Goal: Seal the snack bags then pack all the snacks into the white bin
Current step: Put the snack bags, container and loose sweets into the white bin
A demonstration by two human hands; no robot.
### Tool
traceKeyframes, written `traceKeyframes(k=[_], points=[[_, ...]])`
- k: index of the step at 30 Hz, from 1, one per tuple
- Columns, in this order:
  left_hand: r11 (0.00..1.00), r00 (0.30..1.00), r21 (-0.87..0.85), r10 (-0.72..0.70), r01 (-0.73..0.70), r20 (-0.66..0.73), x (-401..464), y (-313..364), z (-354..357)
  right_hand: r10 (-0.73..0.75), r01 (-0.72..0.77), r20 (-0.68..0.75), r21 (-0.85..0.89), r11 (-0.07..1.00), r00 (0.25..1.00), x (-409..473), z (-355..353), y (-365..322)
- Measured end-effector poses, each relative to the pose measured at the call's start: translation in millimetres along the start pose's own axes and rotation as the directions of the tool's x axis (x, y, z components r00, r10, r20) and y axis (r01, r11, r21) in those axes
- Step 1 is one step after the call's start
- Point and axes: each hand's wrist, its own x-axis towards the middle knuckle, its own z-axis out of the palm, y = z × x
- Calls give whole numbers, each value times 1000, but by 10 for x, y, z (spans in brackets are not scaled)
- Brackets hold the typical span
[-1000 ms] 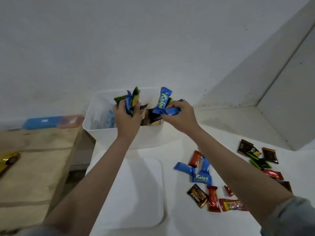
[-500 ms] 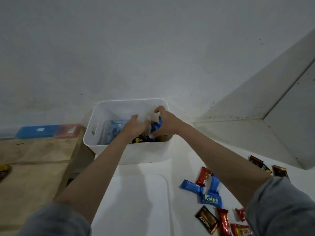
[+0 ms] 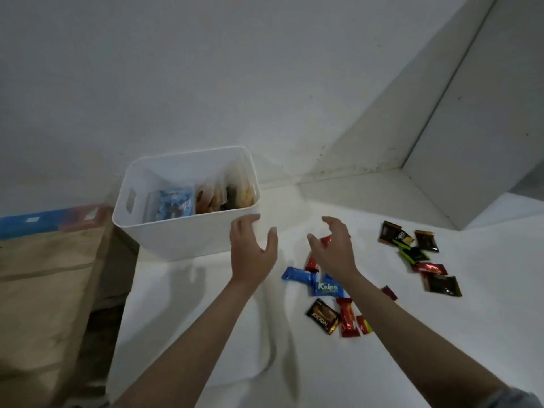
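Both the left hand and right hand hover released, fingers loosely spread, holding nothing. They hang between the white plastic bin and the loose foil-wrapped snacks, apparently poised to gather more.

A plain white wall fills the far side, scuffed and faintly stained low down where it meets the white table. On the right a pale grey panel slants in, with dark specks along the seam at its foot. To the left, lower than the table, sits a brown wooden surface with a dark gap between them. Along its far edge lies a blue and red strip. The light is dim and even.
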Motion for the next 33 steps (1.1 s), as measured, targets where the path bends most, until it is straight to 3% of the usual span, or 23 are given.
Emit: traceKeyframes(k=[5, 9, 12, 15, 21, 25, 27, 30, 33], points=[[986, 947, 151, -119, 76, 300, -987, -39, 575, 179, -217, -143, -326, 920, 973, -546, -589, 1165], [894, 801, 428, -353, 137, 482, -1478, -45, 989, 353, -385, -159, -483, 787, 922, -647, -1070, 1766], [823, 735, 548, -465, 152, 494, -1672, -12, 1324, 419, -451, -184, -511, 732, 889, -458, -1377, 2093], [769, 766, 617, -495, 168, 409, -1704, 46, 1642, 426, -453, -184, -541, 709, 886, -96, -1572, 2326], [678, 801, 698, -540, 231, 259, -1276, -57, 2046, 333, -217, 57, -653, 725, 941, 800, -1608, 2552], [667, 828, 730, -488, 150, 276, -1053, -175, 2176, 239, -28, 195, -717, 696, 951, 1167, -1433, 2531], [704, 886, 698, -399, 132, 235, -1019, -201, 2235, 136, 52, 212, -697, 715, 968, 1231, -1362, 2540], [745, 962, 660, -240, 97, 130, -1009, -219, 2293, -157, 194, 115, -654, 731, 981, 1161, -1291, 2561], [778, 979, 628, -149, 30, 139, -985, -210, 2335, -295, 303, 126, -654, 693, 947, 1097, -1262, 2535]])
